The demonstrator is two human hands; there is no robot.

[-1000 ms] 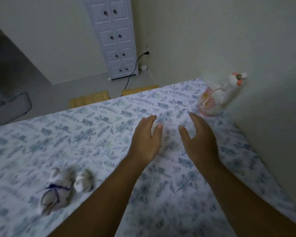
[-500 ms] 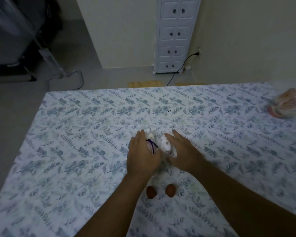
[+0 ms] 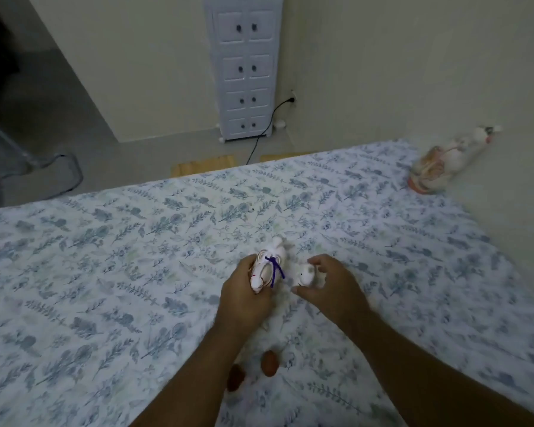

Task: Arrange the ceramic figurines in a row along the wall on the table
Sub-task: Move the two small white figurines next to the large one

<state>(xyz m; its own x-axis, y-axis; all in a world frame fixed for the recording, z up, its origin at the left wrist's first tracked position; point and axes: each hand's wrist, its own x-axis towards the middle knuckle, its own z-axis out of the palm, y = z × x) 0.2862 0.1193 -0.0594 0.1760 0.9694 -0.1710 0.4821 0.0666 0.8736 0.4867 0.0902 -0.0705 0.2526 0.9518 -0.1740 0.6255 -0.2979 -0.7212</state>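
A white ceramic figurine with a purple ribbon [image 3: 269, 266] is in the middle of the table, and my left hand [image 3: 244, 295] is closed around its near end. Right beside it sits a small white figurine [image 3: 304, 274]; my right hand [image 3: 329, 288] curls around it with thumb and fingers apart, not clearly touching. A larger white and orange figurine [image 3: 441, 163] stands at the wall on the far right. Two small reddish-brown pieces [image 3: 269, 363] of another white figurine show between my forearms; the rest of it is blurred.
The table wears a white cloth with a blue leaf print [image 3: 105, 257]. The wall [image 3: 444, 72] runs along its right side. Beyond the far edge stand a white drawer cabinet [image 3: 244, 69], a black cable [image 3: 259, 140] and two wooden stool tops [image 3: 202, 167].
A second ago both hands hovered open near the orange figurine at the wall. They came back to the ribboned and small figurines; the left hand has closed on the ribboned one and tipped it up.
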